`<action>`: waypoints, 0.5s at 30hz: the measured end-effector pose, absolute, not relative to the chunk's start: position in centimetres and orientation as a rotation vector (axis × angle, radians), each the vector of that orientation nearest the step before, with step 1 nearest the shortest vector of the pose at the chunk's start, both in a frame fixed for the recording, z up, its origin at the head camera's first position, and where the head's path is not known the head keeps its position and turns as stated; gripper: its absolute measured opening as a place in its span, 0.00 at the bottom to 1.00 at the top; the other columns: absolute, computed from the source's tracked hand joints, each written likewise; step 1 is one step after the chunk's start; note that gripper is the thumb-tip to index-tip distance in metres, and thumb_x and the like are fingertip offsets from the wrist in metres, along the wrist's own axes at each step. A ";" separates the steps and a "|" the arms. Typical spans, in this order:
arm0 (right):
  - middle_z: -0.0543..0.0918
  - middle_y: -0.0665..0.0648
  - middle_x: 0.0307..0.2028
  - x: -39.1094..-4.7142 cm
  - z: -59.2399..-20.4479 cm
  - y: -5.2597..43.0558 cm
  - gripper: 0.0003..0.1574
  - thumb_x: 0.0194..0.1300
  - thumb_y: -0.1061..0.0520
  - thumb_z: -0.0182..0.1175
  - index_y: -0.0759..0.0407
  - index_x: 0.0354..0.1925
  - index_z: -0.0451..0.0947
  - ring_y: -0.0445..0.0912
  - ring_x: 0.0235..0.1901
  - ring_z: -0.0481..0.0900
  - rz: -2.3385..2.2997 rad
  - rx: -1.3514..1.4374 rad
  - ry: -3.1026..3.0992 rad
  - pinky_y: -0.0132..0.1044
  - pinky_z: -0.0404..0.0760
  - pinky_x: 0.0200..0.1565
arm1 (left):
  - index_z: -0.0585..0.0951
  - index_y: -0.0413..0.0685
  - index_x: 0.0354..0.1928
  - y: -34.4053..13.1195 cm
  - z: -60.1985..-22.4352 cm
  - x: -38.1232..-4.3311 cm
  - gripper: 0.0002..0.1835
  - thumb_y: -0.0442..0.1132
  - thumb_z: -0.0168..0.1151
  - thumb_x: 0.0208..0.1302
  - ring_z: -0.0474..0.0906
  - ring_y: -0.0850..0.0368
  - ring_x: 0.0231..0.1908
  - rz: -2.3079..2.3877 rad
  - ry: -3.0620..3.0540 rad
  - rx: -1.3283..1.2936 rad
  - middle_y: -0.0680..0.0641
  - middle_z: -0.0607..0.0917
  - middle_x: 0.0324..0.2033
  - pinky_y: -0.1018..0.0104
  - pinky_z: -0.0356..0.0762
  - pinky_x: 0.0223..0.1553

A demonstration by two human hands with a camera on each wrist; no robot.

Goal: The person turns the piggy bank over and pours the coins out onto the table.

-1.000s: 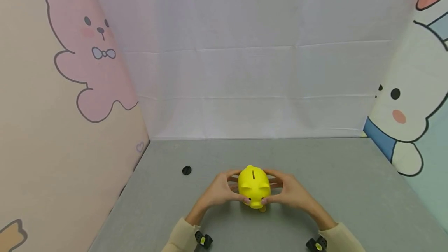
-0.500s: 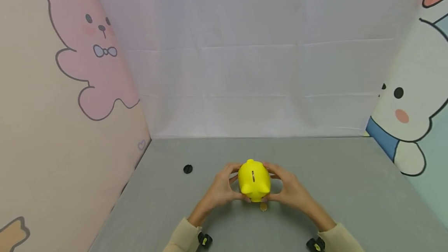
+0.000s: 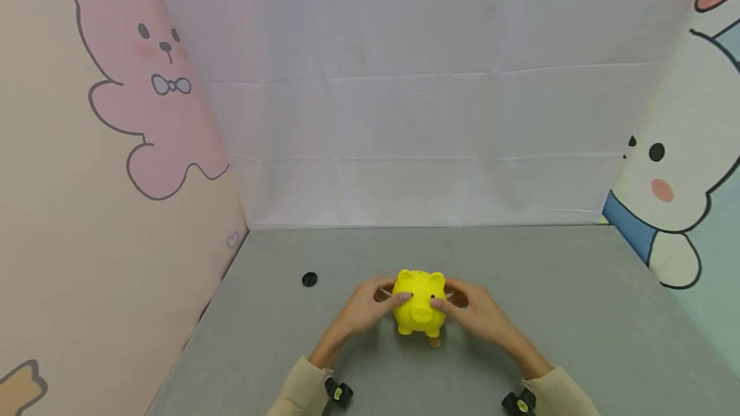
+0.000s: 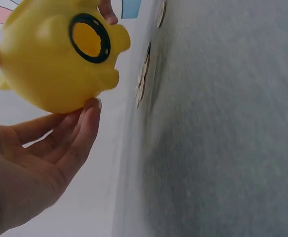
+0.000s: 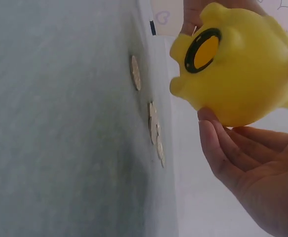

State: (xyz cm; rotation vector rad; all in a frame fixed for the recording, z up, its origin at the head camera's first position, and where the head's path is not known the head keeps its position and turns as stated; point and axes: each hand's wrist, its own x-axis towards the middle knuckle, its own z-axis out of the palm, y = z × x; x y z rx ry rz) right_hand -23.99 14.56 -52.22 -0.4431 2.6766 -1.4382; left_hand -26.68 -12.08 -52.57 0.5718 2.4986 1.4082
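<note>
A yellow piggy bank point(image 3: 421, 303) is held off the table between both hands, its snout and eyes facing the head camera. My left hand point(image 3: 361, 309) grips one side, thumb on the face beside the eye. On the opposite side my right hand point(image 3: 478, 311) holds it the same way, fingers curled behind. In its belly is an uncovered round hole with a dark rim point(image 4: 89, 38). Below lie several flat coins point(image 5: 153, 123), some overlapping; the head view shows just one coin point(image 3: 434, 342) under the bank. The slot on its back is out of sight.
A black round plug point(image 3: 309, 279) lies on the grey tabletop point(image 3: 537, 287), left of the hands. A white cloth point(image 3: 376, 114) hangs behind the table. Walls with cartoon animals rise on the left and right.
The piggy bank has tipped back from showing its slotted top to showing its face. Both thumbs have come up with it. The hands keep their hold, and the black plug stays put.
</note>
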 end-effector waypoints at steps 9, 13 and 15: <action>0.90 0.56 0.40 -24.3 -51.4 14.3 0.36 0.79 0.34 0.53 0.64 0.53 0.86 0.48 0.29 0.86 -1.531 -0.218 2.496 0.44 0.90 0.34 | 0.90 0.43 0.30 -11.2 -52.4 -26.5 0.39 0.73 0.54 0.72 0.89 0.44 0.25 1.508 2.370 0.337 0.47 0.91 0.23 0.51 0.89 0.31; 0.90 0.57 0.37 -24.4 -51.1 14.4 0.39 0.80 0.34 0.52 0.68 0.56 0.84 0.50 0.26 0.86 -1.546 -0.231 2.457 0.45 0.89 0.32 | 0.89 0.39 0.28 -11.0 -52.4 -26.5 0.41 0.72 0.54 0.72 0.90 0.40 0.24 1.536 2.322 0.322 0.43 0.91 0.22 0.46 0.90 0.31; 0.89 0.58 0.37 -24.4 -50.9 14.5 0.38 0.80 0.35 0.53 0.68 0.55 0.85 0.50 0.26 0.85 -1.543 -0.256 2.451 0.46 0.90 0.32 | 0.90 0.38 0.29 -11.0 -52.4 -26.6 0.40 0.71 0.55 0.72 0.90 0.39 0.26 1.538 2.310 0.335 0.41 0.91 0.24 0.46 0.91 0.33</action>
